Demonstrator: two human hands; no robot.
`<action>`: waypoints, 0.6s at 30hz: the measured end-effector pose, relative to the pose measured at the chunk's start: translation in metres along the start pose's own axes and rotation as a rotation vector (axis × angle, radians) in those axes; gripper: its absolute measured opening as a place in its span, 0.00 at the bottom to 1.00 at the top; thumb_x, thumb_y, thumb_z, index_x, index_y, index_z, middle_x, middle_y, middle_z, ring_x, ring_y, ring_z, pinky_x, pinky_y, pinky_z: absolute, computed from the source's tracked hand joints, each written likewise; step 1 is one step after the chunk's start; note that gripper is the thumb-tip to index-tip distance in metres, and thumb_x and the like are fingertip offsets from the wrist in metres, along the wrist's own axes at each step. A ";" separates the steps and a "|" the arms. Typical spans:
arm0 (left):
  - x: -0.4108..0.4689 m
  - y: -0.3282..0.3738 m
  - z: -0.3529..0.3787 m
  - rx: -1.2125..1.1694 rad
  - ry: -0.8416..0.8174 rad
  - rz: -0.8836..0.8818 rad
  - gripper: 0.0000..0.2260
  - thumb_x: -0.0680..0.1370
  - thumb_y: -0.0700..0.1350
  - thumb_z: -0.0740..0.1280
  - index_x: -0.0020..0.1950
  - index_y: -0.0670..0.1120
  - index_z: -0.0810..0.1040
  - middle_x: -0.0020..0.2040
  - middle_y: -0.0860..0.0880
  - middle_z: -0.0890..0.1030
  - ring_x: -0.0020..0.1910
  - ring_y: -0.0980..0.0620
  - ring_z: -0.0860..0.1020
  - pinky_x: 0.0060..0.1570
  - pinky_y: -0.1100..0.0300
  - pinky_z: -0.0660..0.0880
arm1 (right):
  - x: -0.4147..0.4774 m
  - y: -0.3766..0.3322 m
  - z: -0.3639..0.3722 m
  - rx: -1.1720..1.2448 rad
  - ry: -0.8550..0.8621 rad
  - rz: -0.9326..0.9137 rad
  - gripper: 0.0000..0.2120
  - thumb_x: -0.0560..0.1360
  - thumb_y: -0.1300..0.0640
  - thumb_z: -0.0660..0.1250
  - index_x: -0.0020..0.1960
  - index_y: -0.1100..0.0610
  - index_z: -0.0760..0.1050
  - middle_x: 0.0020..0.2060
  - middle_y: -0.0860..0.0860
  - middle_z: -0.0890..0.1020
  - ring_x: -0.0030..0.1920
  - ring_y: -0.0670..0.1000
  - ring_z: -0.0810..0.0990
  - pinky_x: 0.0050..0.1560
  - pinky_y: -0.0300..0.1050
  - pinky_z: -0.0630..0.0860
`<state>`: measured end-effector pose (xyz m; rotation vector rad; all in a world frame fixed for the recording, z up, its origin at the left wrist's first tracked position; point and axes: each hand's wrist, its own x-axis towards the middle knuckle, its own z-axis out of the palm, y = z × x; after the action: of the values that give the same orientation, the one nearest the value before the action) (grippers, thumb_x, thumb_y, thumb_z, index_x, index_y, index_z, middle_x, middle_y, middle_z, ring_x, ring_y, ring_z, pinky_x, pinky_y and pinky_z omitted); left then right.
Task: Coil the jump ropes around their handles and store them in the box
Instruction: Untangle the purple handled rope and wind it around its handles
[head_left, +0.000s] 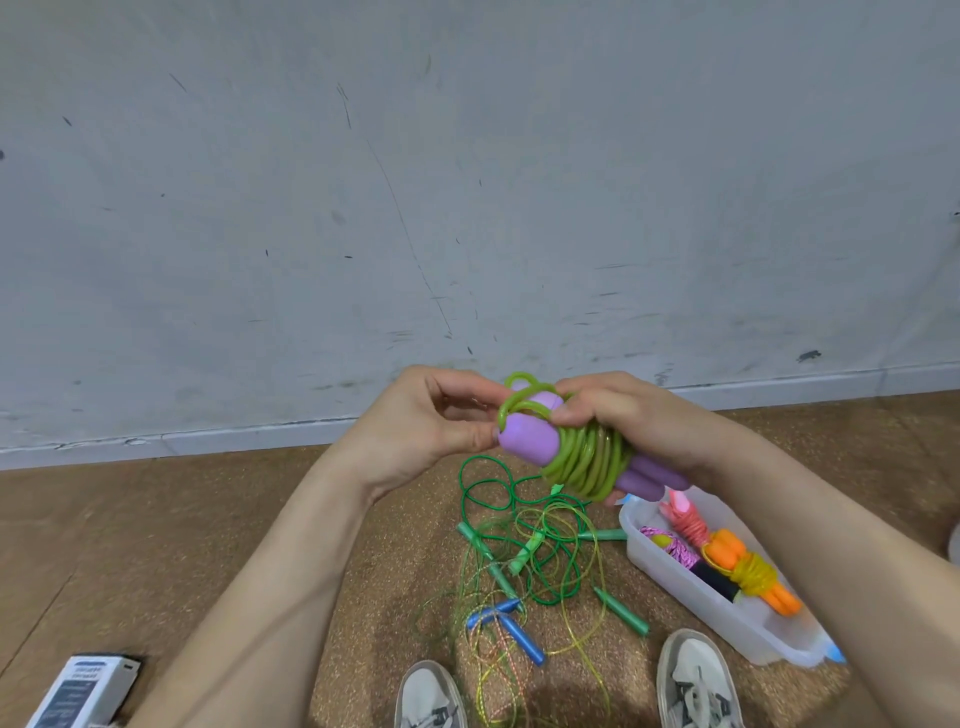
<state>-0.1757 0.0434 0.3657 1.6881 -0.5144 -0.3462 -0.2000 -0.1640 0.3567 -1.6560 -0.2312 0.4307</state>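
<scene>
A lime-green jump rope (587, 460) is coiled round its paired purple handles (524, 434), held tilted above tangled thin green ropes (524, 551) and beside a translucent plastic box (691, 587) holding coiled ropes (753, 574).

**Around the work area: wall, floor, shoes, a carton**

From my seat, most of the feed is a pale grey wall (467, 182), scuffed all over with dark scratches and one bigger dark blotch (809, 356) low on the right. A light baseboard (234, 439) runs along its foot, where it meets a brown speckled floor (156, 545). At the bottom edge I see two grey-white sneakers, the left shoe (428, 696) and the right shoe (693, 680), toes pointing towards the wall. In the lower left corner a white-and-dark printed carton (83, 691) lies on the floor; its print is too small to read.
</scene>
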 end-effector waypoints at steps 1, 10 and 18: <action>0.000 0.000 0.000 0.010 0.014 0.011 0.12 0.67 0.29 0.72 0.45 0.42 0.81 0.38 0.53 0.84 0.38 0.59 0.81 0.40 0.69 0.76 | 0.000 0.000 0.000 0.027 -0.005 0.019 0.08 0.65 0.50 0.67 0.38 0.54 0.79 0.32 0.59 0.77 0.29 0.57 0.76 0.30 0.44 0.75; -0.005 -0.011 -0.004 -0.264 -0.047 -0.021 0.27 0.62 0.49 0.80 0.56 0.37 0.80 0.58 0.39 0.81 0.59 0.43 0.78 0.60 0.52 0.75 | 0.003 0.003 0.003 0.216 0.014 0.130 0.22 0.64 0.49 0.64 0.51 0.63 0.76 0.30 0.60 0.77 0.25 0.57 0.76 0.26 0.43 0.75; 0.007 -0.007 0.011 -0.104 0.196 0.055 0.23 0.54 0.46 0.81 0.45 0.44 0.80 0.37 0.51 0.83 0.36 0.60 0.79 0.37 0.69 0.74 | 0.003 0.009 0.016 0.527 -0.167 0.250 0.21 0.66 0.42 0.62 0.42 0.60 0.80 0.37 0.60 0.79 0.29 0.59 0.79 0.30 0.42 0.74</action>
<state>-0.1745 0.0314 0.3572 1.5846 -0.3895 -0.1625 -0.2051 -0.1499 0.3460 -1.1334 -0.0249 0.7513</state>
